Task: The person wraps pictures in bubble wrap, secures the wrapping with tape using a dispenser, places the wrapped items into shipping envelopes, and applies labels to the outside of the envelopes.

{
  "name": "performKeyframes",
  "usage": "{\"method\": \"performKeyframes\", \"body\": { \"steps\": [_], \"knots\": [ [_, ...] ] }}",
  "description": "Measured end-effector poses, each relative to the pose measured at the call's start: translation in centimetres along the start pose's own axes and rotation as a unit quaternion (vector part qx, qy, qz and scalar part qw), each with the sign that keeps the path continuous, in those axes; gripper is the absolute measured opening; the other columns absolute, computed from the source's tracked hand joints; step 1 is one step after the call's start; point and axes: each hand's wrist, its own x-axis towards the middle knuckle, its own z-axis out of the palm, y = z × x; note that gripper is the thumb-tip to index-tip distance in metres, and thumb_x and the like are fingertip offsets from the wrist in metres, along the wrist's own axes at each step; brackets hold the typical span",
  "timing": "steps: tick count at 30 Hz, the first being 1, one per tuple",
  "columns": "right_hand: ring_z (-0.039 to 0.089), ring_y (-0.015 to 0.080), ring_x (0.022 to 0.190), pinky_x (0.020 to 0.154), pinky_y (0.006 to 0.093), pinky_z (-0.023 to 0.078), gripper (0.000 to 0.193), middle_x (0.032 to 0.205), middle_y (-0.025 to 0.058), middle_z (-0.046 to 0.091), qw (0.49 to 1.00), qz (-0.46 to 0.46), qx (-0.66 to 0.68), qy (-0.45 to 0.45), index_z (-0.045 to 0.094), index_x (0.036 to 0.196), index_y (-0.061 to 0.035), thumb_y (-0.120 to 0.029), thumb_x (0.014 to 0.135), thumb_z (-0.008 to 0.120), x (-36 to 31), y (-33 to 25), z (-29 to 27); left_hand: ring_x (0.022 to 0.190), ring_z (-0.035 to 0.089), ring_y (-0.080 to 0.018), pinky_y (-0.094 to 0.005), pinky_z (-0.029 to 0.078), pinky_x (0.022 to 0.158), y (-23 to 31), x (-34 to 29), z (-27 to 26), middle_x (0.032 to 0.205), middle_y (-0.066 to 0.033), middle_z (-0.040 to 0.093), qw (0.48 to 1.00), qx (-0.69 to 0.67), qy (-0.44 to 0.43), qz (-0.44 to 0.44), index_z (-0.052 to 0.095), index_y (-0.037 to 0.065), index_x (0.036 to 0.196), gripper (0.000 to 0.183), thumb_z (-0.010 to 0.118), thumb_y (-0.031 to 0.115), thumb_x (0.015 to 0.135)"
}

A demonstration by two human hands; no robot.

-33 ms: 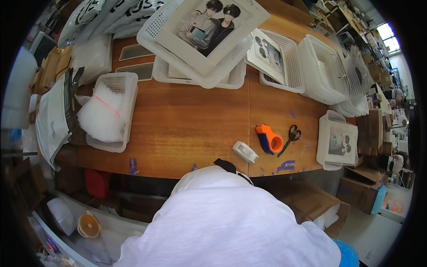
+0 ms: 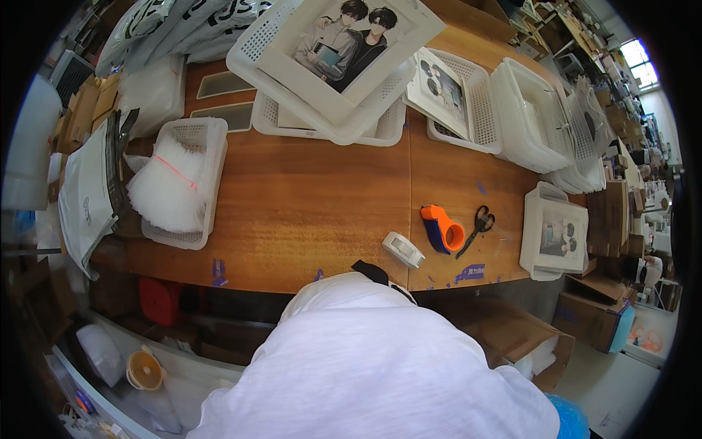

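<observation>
Neither of my hands shows; my white-clothed body [image 2: 380, 366] fills the lower middle. Closest to it on the wooden table [image 2: 314, 190] lies a small white tape dispenser [image 2: 404, 250]. To its right are an orange and dark blue tape dispenser [image 2: 443, 230] and black-handled scissors [image 2: 477, 231]. A white basket [image 2: 213, 175] at the left holds a bundle of white wrapping [image 2: 168, 190] tied with a pink band. At the far middle, a large square print of two drawn figures [image 2: 344, 47] lies tilted on stacked white baskets [image 2: 351, 132].
More prints [image 2: 442, 91] rest in a basket at the back right, beside nested white baskets [image 2: 530, 110]. Another basket with a print [image 2: 561, 238] stands at the right edge. Grey bags [image 2: 175, 33] lie back left; a white mailer bag [image 2: 88, 194] hangs over the left edge. Cardboard boxes [image 2: 596, 311] stand right.
</observation>
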Motion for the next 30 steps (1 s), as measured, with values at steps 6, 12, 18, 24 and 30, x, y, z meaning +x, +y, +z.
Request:
{"method": "performKeyframes", "body": {
  "steps": [6,12,18,24,30],
  "knots": [
    [0.061,0.0241,0.084,0.073,0.0373,0.050,0.040,0.091,0.0127,0.064,0.998,-0.025,0.005,0.059,0.061,0.105,-0.0065,-0.036,0.079,0.057,-0.7,-0.7,-0.2,0.078,0.061,-0.0335,-0.0416,0.049,0.068,3.0,0.4,-1.7,0.085,-0.0171,0.063,0.996,-0.069,0.039,0.043,0.063,0.005,0.090,0.033,0.058,0.035,0.077],
    [0.061,0.0228,0.083,0.072,0.0368,0.050,0.039,0.091,0.0116,0.064,0.996,-0.035,0.008,0.086,0.061,0.105,-0.0067,-0.036,0.079,0.057,-0.9,-0.5,-0.3,0.077,0.061,-0.0333,-0.0412,0.049,0.068,3.7,0.2,-2.3,0.085,-0.0170,0.064,0.996,-0.070,0.031,0.054,0.063,0.006,0.090,0.033,0.058,0.036,0.077],
    [0.061,0.0214,0.083,0.071,0.0362,0.050,0.039,0.090,0.0106,0.064,0.995,-0.034,0.017,0.097,0.061,0.105,-0.0069,-0.036,0.079,0.057,-1.0,-0.3,-0.8,0.077,0.061,-0.0330,-0.0409,0.049,0.068,3.4,-0.1,-2.0,0.084,-0.0169,0.064,0.997,-0.068,0.017,0.044,0.064,0.006,0.091,0.034,0.058,0.037,0.077],
    [0.061,0.0201,0.083,0.071,0.0357,0.051,0.039,0.089,0.0095,0.064,0.994,-0.033,0.018,0.101,0.060,0.105,-0.0071,-0.037,0.080,0.057,-1.1,-0.2,-1.5,0.076,0.061,-0.0328,-0.0405,0.049,0.067,3.7,0.4,-2.2,0.084,-0.0168,0.064,0.996,-0.068,0.000,0.052,0.065,0.006,0.091,0.035,0.058,0.038,0.077],
    [0.061,0.0188,0.083,0.070,0.0352,0.051,0.038,0.088,0.0085,0.064,0.997,0.056,-0.049,-0.018,0.060,0.105,-0.0074,-0.037,0.080,0.057,0.5,-2.1,-5.6,0.076,0.061,-0.0326,-0.0402,0.049,0.067,4.8,-0.1,-4.9,0.084,-0.0167,0.064,0.993,-0.004,-0.099,0.068,0.065,0.007,0.091,0.036,0.058,0.039,0.076]
  ]
}}
